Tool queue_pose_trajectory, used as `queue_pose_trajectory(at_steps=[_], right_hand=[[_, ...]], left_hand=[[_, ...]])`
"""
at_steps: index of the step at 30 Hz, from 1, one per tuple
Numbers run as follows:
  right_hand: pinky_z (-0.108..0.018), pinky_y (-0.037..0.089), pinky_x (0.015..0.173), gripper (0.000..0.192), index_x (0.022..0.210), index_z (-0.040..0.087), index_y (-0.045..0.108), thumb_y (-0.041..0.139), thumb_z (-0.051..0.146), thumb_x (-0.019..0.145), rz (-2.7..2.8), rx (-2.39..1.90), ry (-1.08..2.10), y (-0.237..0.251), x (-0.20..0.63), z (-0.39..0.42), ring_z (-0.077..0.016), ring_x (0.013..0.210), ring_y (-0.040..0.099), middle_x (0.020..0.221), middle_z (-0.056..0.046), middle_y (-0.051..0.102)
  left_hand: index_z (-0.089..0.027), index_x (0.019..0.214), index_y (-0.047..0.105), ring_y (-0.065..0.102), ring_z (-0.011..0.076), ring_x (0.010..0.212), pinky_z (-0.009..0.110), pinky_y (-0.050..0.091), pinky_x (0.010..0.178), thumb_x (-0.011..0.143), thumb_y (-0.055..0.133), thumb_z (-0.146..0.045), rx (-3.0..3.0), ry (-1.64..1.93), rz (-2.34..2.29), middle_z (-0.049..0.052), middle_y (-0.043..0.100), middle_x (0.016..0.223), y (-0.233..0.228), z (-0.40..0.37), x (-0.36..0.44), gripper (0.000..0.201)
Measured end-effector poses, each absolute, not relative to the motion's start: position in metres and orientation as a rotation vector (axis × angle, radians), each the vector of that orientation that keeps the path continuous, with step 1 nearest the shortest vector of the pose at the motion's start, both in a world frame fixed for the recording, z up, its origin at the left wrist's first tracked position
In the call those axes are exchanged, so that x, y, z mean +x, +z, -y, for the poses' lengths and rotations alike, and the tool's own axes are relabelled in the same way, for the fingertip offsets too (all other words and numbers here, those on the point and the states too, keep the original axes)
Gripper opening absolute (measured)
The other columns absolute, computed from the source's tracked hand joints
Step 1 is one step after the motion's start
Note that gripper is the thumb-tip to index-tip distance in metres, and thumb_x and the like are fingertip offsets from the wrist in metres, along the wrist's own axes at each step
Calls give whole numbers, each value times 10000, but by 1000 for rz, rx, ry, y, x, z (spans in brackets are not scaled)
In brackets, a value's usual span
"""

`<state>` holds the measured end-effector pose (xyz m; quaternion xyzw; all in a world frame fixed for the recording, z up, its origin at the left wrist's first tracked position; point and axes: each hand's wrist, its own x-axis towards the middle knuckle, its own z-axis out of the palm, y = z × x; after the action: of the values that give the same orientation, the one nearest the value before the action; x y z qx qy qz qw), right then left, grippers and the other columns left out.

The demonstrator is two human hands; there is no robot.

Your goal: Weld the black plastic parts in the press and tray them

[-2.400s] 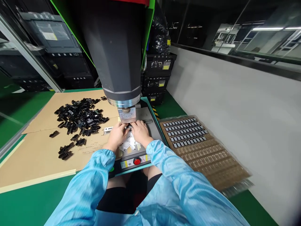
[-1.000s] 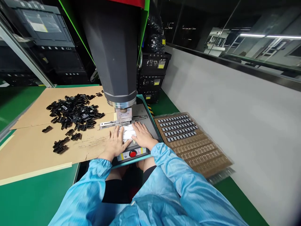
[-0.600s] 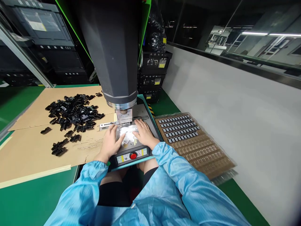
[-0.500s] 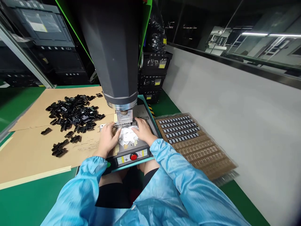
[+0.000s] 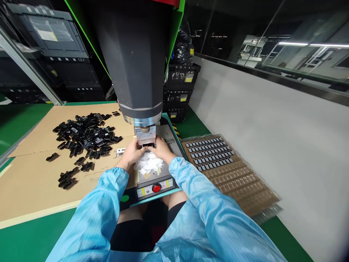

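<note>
Under the metal press head (image 5: 146, 135), my left hand (image 5: 133, 153) and my right hand (image 5: 161, 149) come in from either side with thumbs close together. Their fingers curl around something small and dark at the fixture, mostly hidden by the fingers and the head. Just in front of my thumbs lies a pile of white thin pieces (image 5: 148, 163) on the machine's grey base plate (image 5: 166, 171). A pale bracket-like piece (image 5: 120, 151) sits beside my left hand.
Left on the cardboard (image 5: 32, 178) lies a heap of black plastic parts (image 5: 87, 133). At the right, a clear tray (image 5: 234, 182) holds rows of grey pieces (image 5: 209, 151). The machine's front panel has a red button (image 5: 156, 187) and a green one (image 5: 124, 198). Black crates (image 5: 178, 98) stand behind.
Both hands have moved forward and inward from beside the white pieces to beneath the press head, their fingers closing there. The white pieces are more exposed. The view has shifted slightly.
</note>
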<state>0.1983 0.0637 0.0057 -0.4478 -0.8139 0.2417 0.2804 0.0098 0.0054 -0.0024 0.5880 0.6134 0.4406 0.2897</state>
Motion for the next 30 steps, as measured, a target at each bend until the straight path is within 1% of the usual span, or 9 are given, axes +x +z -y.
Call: queue_pose_trajectory(at_steps=[3,5,8,10,13,17,20,24,30], right_hand=[[-399,573,990,453,1324,189,651,778,251,894,2094,-1136,774,6,196,-69,-264,1074,707,1224,-105,748],[-377,584,960,411,1297,189,676,751,239,896,2033,-1122,825,7,196,-71,-247,1023,723,1166,-85,768],[-369,598,931,351,1260,185,713,692,230,913,1922,-1173,904,4,201,-63,-227,945,730,1044,-57,787],[-377,607,935,338,1246,180,726,655,210,918,1807,-1176,994,-1,208,-47,-221,939,741,1043,-66,797],[-412,623,959,369,1269,183,712,651,193,905,1635,-1048,1177,-11,219,-6,-233,991,769,1133,-103,800],[-420,641,961,360,1274,215,686,674,219,914,1569,-866,1344,-18,229,59,-226,993,779,1100,-83,790],[-401,647,947,350,1271,227,679,656,204,923,1566,-828,1362,-15,233,94,-209,973,776,1082,-62,781],[-409,642,961,370,1288,230,679,635,184,924,1592,-872,1308,-12,239,114,-206,965,772,1087,-60,778],[-406,633,949,345,1276,238,679,693,236,932,1604,-909,1263,-11,246,122,-218,1002,757,1134,-68,776]], left_hand=[[-154,1195,731,693,240,864,393,566,875,789,862,-542,1443,1271,-1452,105,765,1003,-2,-9,10,577],[-146,1148,759,711,248,897,395,574,903,782,869,-598,1358,1341,-1400,116,775,999,0,-5,12,592],[-148,1200,770,727,247,942,391,589,906,766,879,-659,1172,1447,-1368,133,783,1083,2,14,18,680],[-148,1236,765,736,236,951,391,600,916,735,920,-642,999,1509,-1335,144,779,1152,1,36,24,720],[-161,1250,752,758,234,982,395,613,952,723,964,-570,835,1544,-1243,143,766,1230,-5,79,37,700],[-180,1260,711,781,253,1012,398,629,974,727,988,-505,749,1525,-1171,117,778,1176,-12,134,61,683],[-186,1225,694,789,253,982,397,647,950,725,994,-493,721,1524,-1146,102,783,1112,-14,161,74,659],[-199,1185,699,786,233,898,384,662,886,725,993,-492,717,1537,-1158,88,783,1076,-14,175,83,620],[-208,1174,711,776,215,893,368,658,883,736,984,-480,741,1514,-1136,89,788,1119,-16,179,88,583]])
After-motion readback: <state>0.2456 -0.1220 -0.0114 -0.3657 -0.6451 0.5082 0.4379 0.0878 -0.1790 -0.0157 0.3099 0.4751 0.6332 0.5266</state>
